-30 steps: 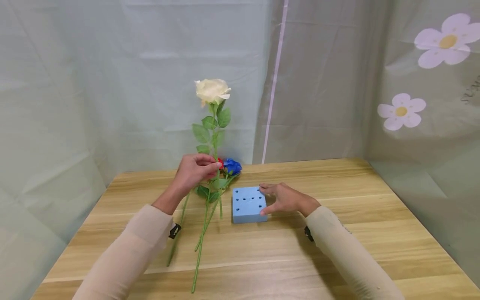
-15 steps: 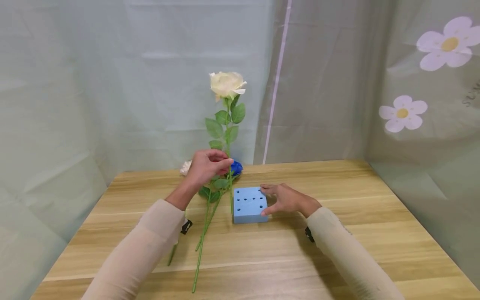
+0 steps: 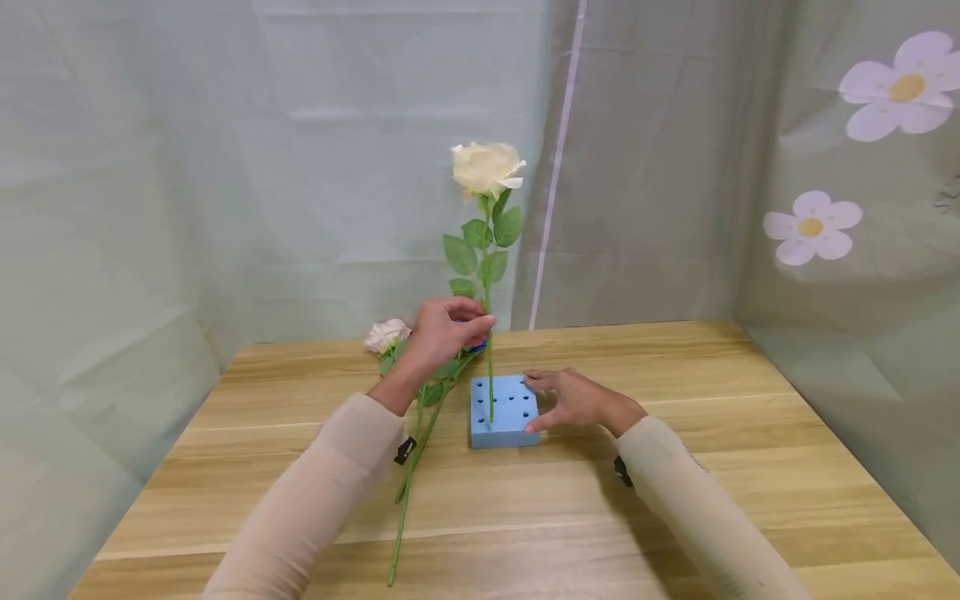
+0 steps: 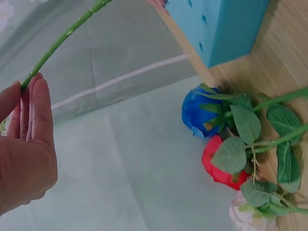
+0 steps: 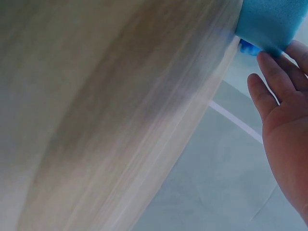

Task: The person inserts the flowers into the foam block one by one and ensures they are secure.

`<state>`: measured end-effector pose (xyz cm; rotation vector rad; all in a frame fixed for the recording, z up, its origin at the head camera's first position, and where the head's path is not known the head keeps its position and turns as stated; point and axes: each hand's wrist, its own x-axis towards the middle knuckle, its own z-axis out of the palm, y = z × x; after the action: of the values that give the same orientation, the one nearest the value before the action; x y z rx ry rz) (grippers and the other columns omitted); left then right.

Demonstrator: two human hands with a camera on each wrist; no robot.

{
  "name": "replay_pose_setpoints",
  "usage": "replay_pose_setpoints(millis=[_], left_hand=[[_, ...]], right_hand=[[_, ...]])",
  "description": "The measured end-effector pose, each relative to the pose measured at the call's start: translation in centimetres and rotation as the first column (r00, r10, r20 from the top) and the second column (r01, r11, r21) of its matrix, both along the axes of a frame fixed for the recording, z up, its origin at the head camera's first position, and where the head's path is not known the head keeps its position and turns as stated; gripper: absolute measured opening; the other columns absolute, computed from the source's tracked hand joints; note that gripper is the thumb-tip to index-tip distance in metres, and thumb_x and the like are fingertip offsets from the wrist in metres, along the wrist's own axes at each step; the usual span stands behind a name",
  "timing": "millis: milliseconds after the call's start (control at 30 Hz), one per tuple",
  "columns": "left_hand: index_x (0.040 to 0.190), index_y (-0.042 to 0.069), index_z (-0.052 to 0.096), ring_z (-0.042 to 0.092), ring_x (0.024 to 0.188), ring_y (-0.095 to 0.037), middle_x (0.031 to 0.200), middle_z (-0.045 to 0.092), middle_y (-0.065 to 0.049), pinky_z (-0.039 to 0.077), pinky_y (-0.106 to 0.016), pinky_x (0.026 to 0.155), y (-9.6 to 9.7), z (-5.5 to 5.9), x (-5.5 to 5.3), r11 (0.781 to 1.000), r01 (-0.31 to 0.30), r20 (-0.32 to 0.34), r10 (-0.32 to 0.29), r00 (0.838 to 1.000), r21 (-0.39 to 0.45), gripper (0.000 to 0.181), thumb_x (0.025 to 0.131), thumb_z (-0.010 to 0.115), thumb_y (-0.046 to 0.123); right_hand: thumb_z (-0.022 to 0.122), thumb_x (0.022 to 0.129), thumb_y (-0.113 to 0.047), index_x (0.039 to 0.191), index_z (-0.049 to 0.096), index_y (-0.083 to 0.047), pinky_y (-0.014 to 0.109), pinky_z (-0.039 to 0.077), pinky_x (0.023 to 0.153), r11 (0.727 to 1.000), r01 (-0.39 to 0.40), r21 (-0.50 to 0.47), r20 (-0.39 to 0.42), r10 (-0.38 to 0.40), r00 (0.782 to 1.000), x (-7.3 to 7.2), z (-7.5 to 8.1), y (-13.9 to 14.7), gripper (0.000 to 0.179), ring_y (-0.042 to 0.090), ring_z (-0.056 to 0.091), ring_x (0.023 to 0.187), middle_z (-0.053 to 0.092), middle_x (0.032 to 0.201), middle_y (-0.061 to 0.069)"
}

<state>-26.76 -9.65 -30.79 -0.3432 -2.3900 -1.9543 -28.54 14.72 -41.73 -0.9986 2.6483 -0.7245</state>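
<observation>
Nearest, two green stems [image 3: 398, 542] are lying along the wooden table [image 3: 600, 517]. Further in, the blue block [image 3: 510, 417] is sitting flat, its top showing several round holes [image 3: 527, 414]. The right hand [image 3: 581, 402] is holding the block's right side in a wide span, thumb at the front corner, fingers at the rear; its position is remaining unchanged over the last second.

The left hand [image 3: 438, 342] is pinching the stem of the white rose [image 3: 487, 169] between thumb and fingertips, and the rose is standing nearly upright. Change noted: the rose has been moving rightward, from left of the block to over it. Its lower end is now showing near the front-left hole [image 3: 482, 421]; contact or entry cannot be determined. In judgement, the work is turning from carrying to aligning.

Beyond, blue [image 4: 199, 113], red [image 4: 216, 161] and pale pink flowers [image 3: 386, 334] are lying toward the table's back edge, before the hanging backdrop [image 3: 337, 167].
</observation>
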Motion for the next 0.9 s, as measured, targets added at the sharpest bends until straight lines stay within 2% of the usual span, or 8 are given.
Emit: replay_pose_setpoints(millis=[200,300,567,900], left_hand=[[0.103,-0.009,0.069,0.071,0.075,-0.021,0.094,0.072,-0.018,0.062,-0.037,0.075,0.9,-0.1,-0.2,1.0,-0.01,-0.021,0.01,1.0,0.0,0.021,0.091,0.075,0.008],[0.104,-0.007,0.07,0.072,0.08,-0.026,0.095,0.072,-0.017,0.062,-0.036,0.075,1.2,-0.1,-0.3,1.0,-0.014,-0.02,0.014,1.0,-0.006,0.022,0.091,0.075,0.01],[0.105,-0.004,0.071,0.072,0.08,-0.022,0.098,0.072,-0.017,0.061,-0.039,0.08,2.2,-0.3,-0.6,1.0,-0.028,0.001,0.028,1.0,-0.013,0.022,0.091,0.075,0.012],[0.106,-0.006,0.071,0.072,0.08,-0.023,0.098,0.072,-0.018,0.062,-0.033,0.076,3.5,-0.8,-1.4,1.0,-0.019,-0.046,0.02,0.999,0.017,0.022,0.09,0.076,0.01]], right_hand=[[0.08,0.075,-0.06,0.146,0.047,0.0,0.047,0.033,0.116,1.0,0.003,0.002,0.0,-0.003,1.0,0.1,0.0,0.1,0.098,0.03,0.033,0.144,0.038,0.156,0.012],[0.079,0.076,-0.06,0.146,0.048,0.0,0.047,0.033,0.116,1.0,0.003,-0.001,-0.004,-0.003,1.0,0.1,0.0,0.1,0.098,0.03,0.033,0.144,0.038,0.156,0.013],[0.08,0.076,-0.059,0.146,0.048,0.0,0.047,0.034,0.116,1.0,-0.008,-0.013,0.005,0.008,1.0,0.0,-0.2,0.0,0.097,0.03,0.033,0.144,0.038,0.156,0.014],[0.081,0.075,-0.058,0.147,0.047,-0.002,0.047,0.032,0.117,1.0,0.005,-0.016,0.009,-0.004,1.0,-0.1,-0.3,0.0,0.098,0.028,0.032,0.145,0.038,0.156,0.012]])
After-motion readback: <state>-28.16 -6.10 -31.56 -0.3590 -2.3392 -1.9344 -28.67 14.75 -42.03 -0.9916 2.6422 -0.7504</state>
